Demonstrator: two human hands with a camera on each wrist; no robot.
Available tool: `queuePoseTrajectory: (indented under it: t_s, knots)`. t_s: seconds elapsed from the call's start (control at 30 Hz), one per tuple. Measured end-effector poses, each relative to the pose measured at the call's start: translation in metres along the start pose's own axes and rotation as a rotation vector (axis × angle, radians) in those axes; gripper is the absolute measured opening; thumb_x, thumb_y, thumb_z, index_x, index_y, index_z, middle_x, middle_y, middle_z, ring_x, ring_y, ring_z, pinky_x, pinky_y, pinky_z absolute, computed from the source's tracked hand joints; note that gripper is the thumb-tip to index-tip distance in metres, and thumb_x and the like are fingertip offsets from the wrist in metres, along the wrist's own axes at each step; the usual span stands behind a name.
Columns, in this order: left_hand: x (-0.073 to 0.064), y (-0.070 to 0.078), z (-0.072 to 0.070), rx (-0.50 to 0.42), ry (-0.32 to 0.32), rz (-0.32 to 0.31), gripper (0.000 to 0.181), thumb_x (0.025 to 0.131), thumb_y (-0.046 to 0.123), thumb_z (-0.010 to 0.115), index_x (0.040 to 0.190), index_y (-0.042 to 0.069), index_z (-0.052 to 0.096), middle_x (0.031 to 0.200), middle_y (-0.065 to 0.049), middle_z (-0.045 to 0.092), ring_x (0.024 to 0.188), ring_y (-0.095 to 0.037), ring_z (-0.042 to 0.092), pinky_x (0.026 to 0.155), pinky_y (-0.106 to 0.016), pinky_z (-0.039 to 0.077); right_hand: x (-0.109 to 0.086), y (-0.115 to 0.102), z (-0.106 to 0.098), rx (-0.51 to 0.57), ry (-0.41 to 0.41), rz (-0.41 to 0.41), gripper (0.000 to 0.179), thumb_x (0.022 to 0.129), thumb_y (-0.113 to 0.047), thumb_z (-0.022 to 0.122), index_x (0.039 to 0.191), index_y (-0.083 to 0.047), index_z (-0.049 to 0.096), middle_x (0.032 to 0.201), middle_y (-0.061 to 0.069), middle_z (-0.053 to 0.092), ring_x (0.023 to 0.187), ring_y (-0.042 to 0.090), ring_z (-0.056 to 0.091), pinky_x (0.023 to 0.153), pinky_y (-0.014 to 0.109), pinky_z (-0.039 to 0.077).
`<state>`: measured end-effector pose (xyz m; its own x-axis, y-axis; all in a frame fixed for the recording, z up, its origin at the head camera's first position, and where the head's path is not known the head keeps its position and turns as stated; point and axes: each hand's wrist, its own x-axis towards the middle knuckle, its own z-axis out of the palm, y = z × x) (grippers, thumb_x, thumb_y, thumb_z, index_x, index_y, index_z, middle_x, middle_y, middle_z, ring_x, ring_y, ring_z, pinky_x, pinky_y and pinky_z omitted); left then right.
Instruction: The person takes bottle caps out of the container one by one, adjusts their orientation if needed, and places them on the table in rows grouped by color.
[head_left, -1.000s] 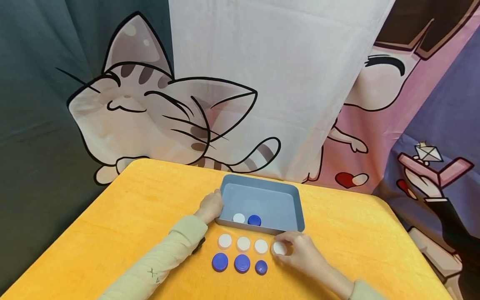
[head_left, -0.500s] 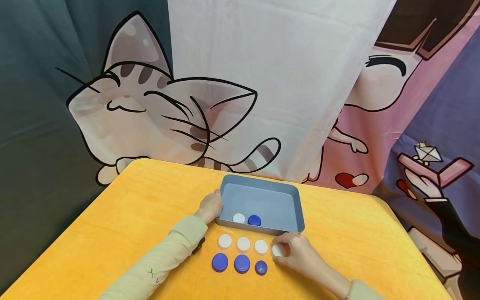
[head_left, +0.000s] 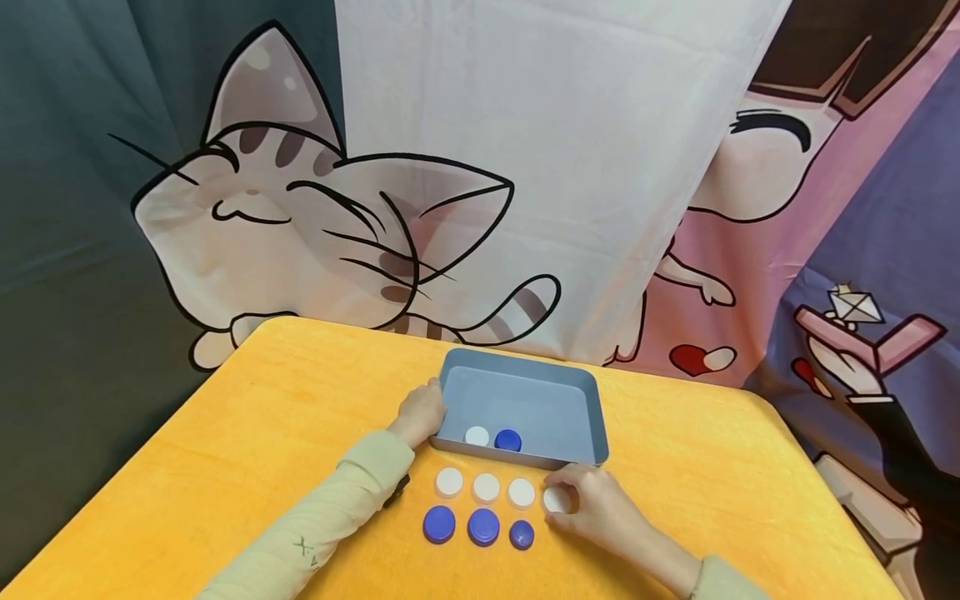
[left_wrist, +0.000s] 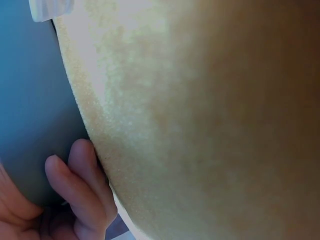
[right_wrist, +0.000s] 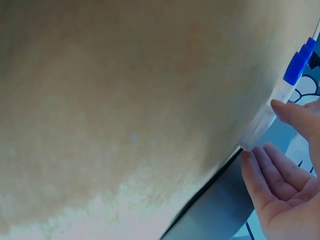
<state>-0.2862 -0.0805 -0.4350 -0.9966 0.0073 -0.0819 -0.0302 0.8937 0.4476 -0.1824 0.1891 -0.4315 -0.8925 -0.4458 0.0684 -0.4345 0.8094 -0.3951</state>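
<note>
A white bottle cap (head_left: 556, 500) at the right end of the row sits between the thumb and fingers of my right hand (head_left: 603, 508), which pinches its sides. The right wrist view shows the same hand (right_wrist: 285, 175) from low down, thumb on one side and fingers on the other. My left hand (head_left: 422, 412) holds the left wall of a blue-grey tray (head_left: 525, 400); the left wrist view shows its curled fingers (left_wrist: 82, 192) against that wall. Inside the tray, along the near wall, lie a white cap (head_left: 477, 437) and a blue cap (head_left: 507, 440).
Before the tray, white caps (head_left: 486, 488) form a row on the yellow cloth (head_left: 322, 375). Nearer still is a row of blue caps (head_left: 483, 527), the rightmost one (head_left: 521, 534) smaller. A printed cartoon curtain (head_left: 570, 167) hangs behind the table.
Over the last second my right hand has shifted very slightly, still with its fingers at the white bottle cap. The left hand, tray and other caps stay where they were.
</note>
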Motion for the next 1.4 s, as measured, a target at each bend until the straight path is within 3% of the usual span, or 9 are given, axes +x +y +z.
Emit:
queuePoseTrajectory:
  t_s: [0.53, 0.8, 1.0, 1.4]
  knots:
    - [0.000, -0.003, 0.002, 0.003, -0.011, -0.001, 0.024, 0.096, 0.006, 0.049, 0.115, -0.009, 0.049, 0.090, -0.022, 0.062, 0.083, -0.029, 0.064, 0.073, -0.041, 0.054, 0.002, -0.003, -0.004, 0.045, 0.023, -0.046, 0.032, 0.072, -0.027, 0.084, 0.098, -0.012, 0.073, 0.092, -0.003, 0.070, 0.082, 0.008, 0.061, 0.074, 0.026, 0.054]
    - [0.000, -0.003, 0.002, 0.004, 0.009, 0.016, 0.022, 0.095, 0.005, 0.050, 0.112, -0.008, 0.050, 0.089, -0.022, 0.063, 0.082, -0.031, 0.065, 0.072, -0.042, 0.053, 0.006, -0.005, -0.010, 0.147, 0.031, -0.050, 0.027, 0.074, -0.021, 0.082, 0.096, -0.010, 0.072, 0.092, -0.001, 0.072, 0.082, 0.009, 0.064, 0.074, 0.026, 0.055]
    - [-0.001, -0.002, 0.001, -0.007, -0.003, 0.007, 0.024, 0.096, 0.006, 0.049, 0.116, -0.008, 0.049, 0.092, -0.022, 0.063, 0.085, -0.031, 0.065, 0.075, -0.041, 0.053, 0.010, -0.005, -0.013, 0.179, 0.073, -0.077, 0.026, 0.073, -0.018, 0.083, 0.095, -0.009, 0.073, 0.092, 0.001, 0.073, 0.082, 0.012, 0.065, 0.074, 0.026, 0.055]
    - [0.000, -0.001, 0.000, -0.005, -0.007, 0.004, 0.024, 0.096, 0.006, 0.049, 0.115, -0.008, 0.049, 0.091, -0.022, 0.063, 0.084, -0.030, 0.065, 0.074, -0.041, 0.053, 0.026, -0.003, -0.022, 0.250, 0.080, -0.075, 0.031, 0.073, -0.014, 0.082, 0.100, -0.003, 0.072, 0.097, 0.008, 0.073, 0.086, 0.020, 0.068, 0.076, 0.031, 0.056]
